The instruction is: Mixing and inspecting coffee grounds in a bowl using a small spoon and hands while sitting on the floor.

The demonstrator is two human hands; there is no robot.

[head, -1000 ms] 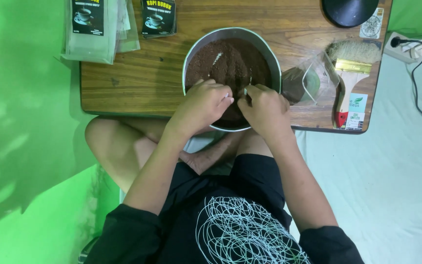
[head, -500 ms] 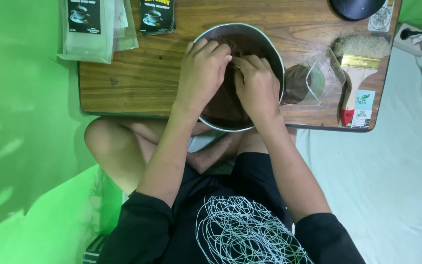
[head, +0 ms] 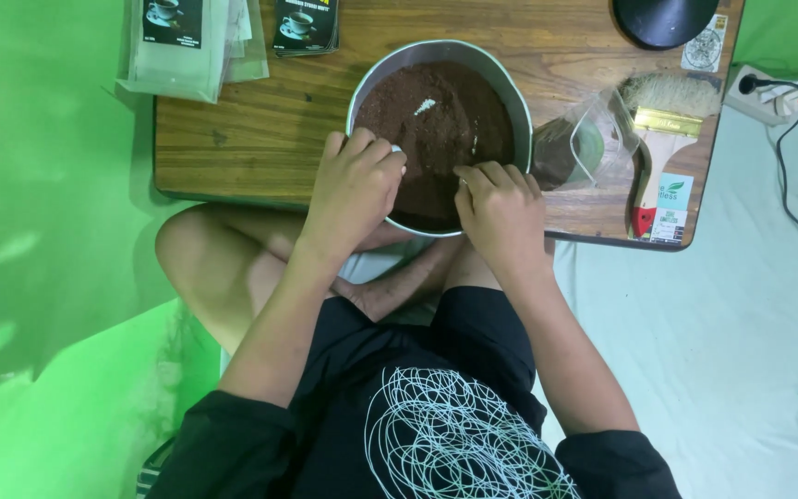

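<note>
A round metal bowl [head: 376,69] full of dark brown powder [head: 445,129] stands on a low wooden table [head: 251,139]. My left hand [head: 353,185] rests on the bowl's near left rim with its fingers curled around a small white piece [head: 397,148]. My right hand [head: 502,211] is on the near right rim, fingers also curled. A thin pale sliver shows at its thumb, and what it holds is unclear. A small white scrap [head: 425,106] lies on the powder.
Clear pouches [head: 182,46] and a dark packet [head: 307,23] lie at the table's far left. A clear bag of powder [head: 574,148], a paintbrush [head: 662,120] and a black round object [head: 662,18] are to the right. A power strip [head: 768,92] lies on the white floor sheet.
Both hands have drawn back from over the middle of the powder to the bowl's near rim and moved slightly apart.
</note>
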